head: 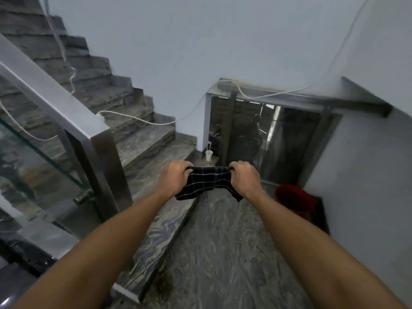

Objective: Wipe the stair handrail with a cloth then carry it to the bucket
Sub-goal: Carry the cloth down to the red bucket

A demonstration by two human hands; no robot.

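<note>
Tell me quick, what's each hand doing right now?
Left hand: grips the left end of the cloth.
Right hand: grips the cloth's right end.

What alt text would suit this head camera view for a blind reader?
Two bare hands, left hand and right hand, stretch a dark checked cloth between them above a marbled stone landing. A red plastic bucket stands ahead right; a steel handrail runs left.

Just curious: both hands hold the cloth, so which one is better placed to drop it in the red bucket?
Probably the right hand: the red bucket sits just beyond it, on that side.
</note>
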